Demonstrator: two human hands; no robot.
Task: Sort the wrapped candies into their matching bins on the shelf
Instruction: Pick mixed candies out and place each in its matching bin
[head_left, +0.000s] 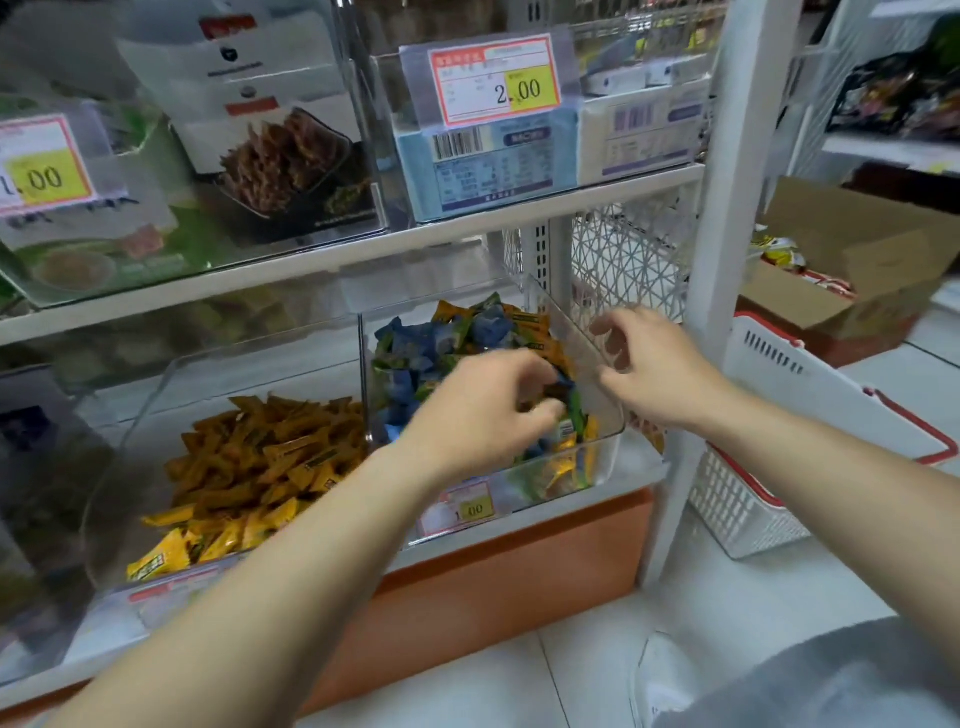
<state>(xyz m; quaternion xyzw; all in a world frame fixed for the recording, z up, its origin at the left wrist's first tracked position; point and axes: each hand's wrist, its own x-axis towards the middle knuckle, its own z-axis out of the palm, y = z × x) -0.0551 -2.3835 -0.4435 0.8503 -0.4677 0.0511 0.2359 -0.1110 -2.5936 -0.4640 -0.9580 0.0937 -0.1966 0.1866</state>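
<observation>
Taking the clear mixed bin (605, 358) on the lower shelf as my marker, I start far to its left, where a clear bin (156, 395) sits just beside it, sharing a wall line, and holds a heap of orange and yellow wrapped candies (260, 467). Above that, on the upper shelf, I see a price tag (44, 166) reading ".00" and a snack package (260, 119) picturing brown sticks. In the marker bin itself lies a jumble of blue, green and orange wrapped candies (447, 338), piled up toward its back wall. My left hand (483, 415) is down inside this bin, on top of the pile, with fingers curled together around what looks like a dark blue and green wrapper; blur keeps me from telling whether it truly grips one piece. A small price label (462, 506) is fixed to the front of the bin, below that hand. Directly above the bin, on the upper shelf, stands a yellow-and-red price tag (496, 78) showing 2.00. My right hand (660, 364) hovers at the bin's right wall, fingers spread and loosely bent, holding nothing. Right of the bin rises the white shelf post (727, 208), and beyond it a white basket with red handles (810, 415) and an open cardboard box (857, 270) on the floor.
</observation>
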